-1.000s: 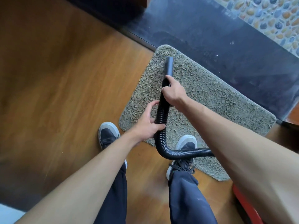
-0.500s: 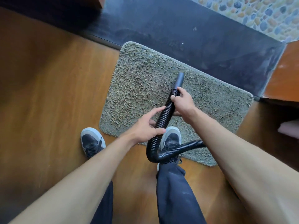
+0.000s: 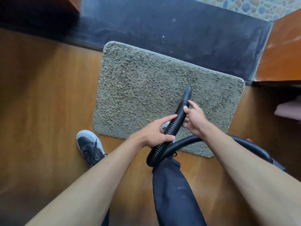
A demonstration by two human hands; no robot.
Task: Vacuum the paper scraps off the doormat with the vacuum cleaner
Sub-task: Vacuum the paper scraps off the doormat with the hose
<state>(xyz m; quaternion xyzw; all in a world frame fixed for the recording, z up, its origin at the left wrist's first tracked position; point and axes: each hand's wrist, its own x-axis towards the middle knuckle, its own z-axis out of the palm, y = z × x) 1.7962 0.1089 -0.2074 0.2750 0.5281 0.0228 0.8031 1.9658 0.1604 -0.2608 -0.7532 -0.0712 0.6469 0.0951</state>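
Grip: left hand (image 3: 152, 133) and right hand (image 3: 194, 120) clasp ribbed black hose (image 3: 181, 110) over shaggy doormat (image 3: 138, 88)

- Wood floor (image 3: 40, 98): brown planks, glossy, fills left & near side of view.
- Doormat (image 3: 143, 88): grey-green shag, rect. w/ rounded corners, flat on the wood; far edge touching the dark strip (image 3: 195, 35).
- Dark strip: runs btwn wood and pebble paving (image 3: 247, 5); a few white specks (image 3: 163, 36) on it.
- Left shoe (image 3: 89, 144): black/white, on wood just beside mat's near-left corner.
- Right shoe (image 3: 164, 125): on mat's near edge, mostly hidden.
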